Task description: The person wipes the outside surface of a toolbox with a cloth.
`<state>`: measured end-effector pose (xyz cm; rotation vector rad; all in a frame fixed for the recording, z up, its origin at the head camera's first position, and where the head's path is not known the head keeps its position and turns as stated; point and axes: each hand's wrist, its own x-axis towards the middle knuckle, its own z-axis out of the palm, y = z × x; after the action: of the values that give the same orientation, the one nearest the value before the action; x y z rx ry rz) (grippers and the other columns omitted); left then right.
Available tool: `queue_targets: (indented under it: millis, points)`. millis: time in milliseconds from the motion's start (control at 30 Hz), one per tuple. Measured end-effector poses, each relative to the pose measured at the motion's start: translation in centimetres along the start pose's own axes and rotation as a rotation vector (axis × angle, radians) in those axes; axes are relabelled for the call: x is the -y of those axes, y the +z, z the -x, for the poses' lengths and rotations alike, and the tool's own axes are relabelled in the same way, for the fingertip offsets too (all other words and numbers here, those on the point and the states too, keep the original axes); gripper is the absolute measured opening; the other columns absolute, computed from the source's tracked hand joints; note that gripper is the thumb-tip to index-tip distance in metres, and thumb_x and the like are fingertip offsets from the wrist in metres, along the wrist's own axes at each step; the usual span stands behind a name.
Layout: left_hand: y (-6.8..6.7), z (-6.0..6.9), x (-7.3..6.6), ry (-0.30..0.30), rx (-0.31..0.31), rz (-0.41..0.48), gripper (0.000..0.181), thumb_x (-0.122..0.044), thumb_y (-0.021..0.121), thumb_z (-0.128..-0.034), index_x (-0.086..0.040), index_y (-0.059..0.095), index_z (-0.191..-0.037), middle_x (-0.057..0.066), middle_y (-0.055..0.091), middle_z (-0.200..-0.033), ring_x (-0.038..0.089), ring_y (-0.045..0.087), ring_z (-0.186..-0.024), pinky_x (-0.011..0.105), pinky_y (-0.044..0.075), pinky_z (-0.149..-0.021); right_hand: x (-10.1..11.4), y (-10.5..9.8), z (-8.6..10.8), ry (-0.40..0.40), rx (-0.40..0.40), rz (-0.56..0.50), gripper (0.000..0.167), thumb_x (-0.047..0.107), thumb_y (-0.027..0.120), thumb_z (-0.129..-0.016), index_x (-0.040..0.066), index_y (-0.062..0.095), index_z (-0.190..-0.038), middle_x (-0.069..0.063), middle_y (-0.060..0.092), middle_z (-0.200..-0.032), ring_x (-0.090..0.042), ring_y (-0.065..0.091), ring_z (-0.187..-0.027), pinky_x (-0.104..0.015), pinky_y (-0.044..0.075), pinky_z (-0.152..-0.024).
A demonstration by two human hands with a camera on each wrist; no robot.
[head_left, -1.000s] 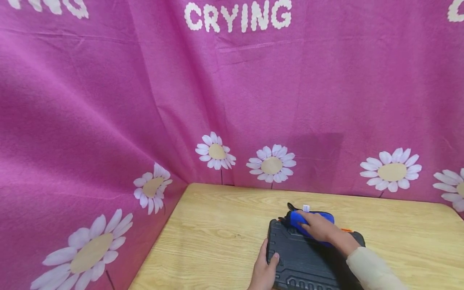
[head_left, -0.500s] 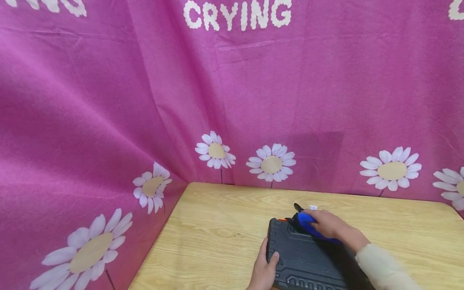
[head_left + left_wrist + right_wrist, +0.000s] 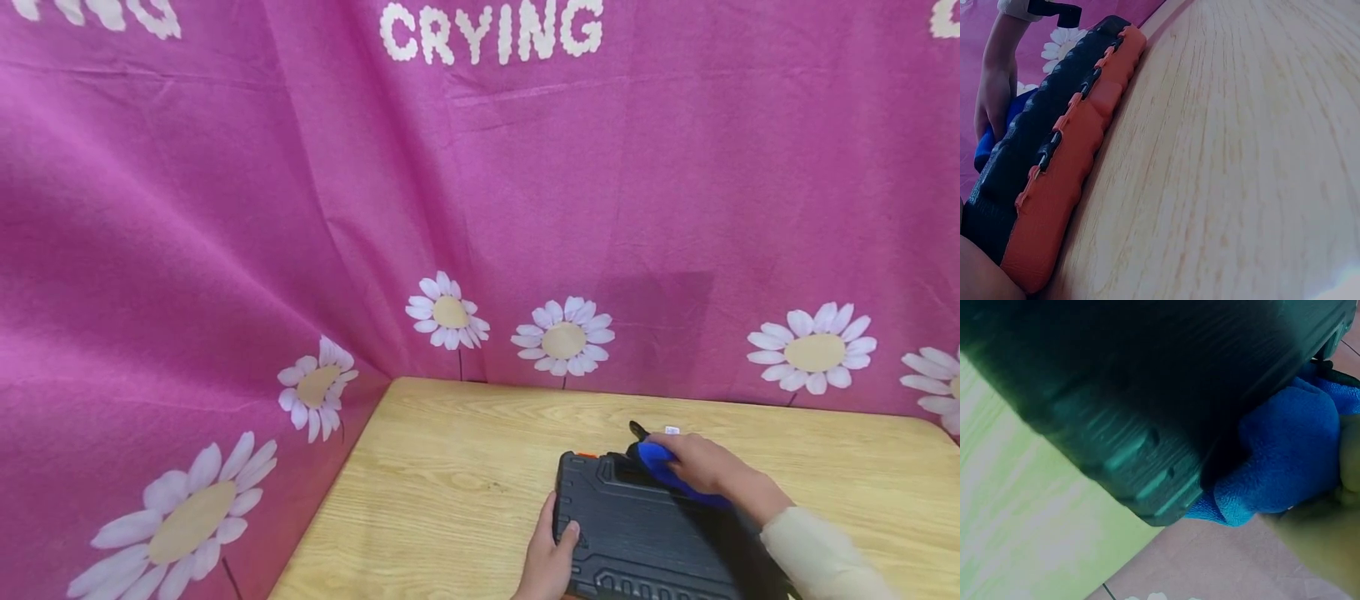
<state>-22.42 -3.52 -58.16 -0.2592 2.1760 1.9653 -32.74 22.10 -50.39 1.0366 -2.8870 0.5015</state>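
A black hard plastic case lies flat on the table. The left wrist view shows its orange lower half along the hinged side. My left hand grips the case's left edge, with the thumb on top and the fingers along the side. At the far edge, my right hand holds a blue cloth with black trim and a small white tag. The cloth is pressed against the case's top and far side. In the right wrist view the blue cloth bunches over the case's edge, with its fingers largely hidden.
The case rests on a wood-grain table. Behind and to the left hangs a pink curtain printed with white daisies and letters. An orange piece shows at the case's far left corner.
My right hand has slid the blue cloth rightward along the case's far edge, uncovering the orange piece near the far left corner. The left hand and the case stay in place.
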Motion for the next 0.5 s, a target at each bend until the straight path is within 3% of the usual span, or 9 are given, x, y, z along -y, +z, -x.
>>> queue_targets:
  millis: [300, 500]
  points:
    - [-0.08, 0.12, -0.02, -0.012, -0.011, -0.014, 0.065, -0.026, 0.059, -0.1001, -0.005, 0.031, -0.155, 0.023, 0.033, -0.156, 0.047, 0.029, -0.141, 0.062, 0.024, -0.113, -0.45, -0.52, 0.65, -0.052, -0.069, 0.02, 0.036, -0.008, 0.071, -0.08, 0.005, 0.065, -0.113, -0.009, 0.069, -0.091, -0.028, 0.067, -0.077, -0.052, 0.058, -0.072]
    - [-0.1, 0.15, 0.08, 0.0, -0.009, -0.022, 0.065, -0.027, 0.058, -0.1002, -0.004, 0.031, -0.155, 0.024, 0.033, -0.155, 0.047, 0.03, -0.141, 0.063, 0.024, -0.113, -0.64, -0.66, 1.05, -0.076, -0.099, 0.038, 0.037, -0.01, 0.072, -0.079, 0.006, 0.068, -0.113, -0.01, 0.071, -0.096, -0.03, 0.069, -0.082, -0.052, 0.058, -0.075]
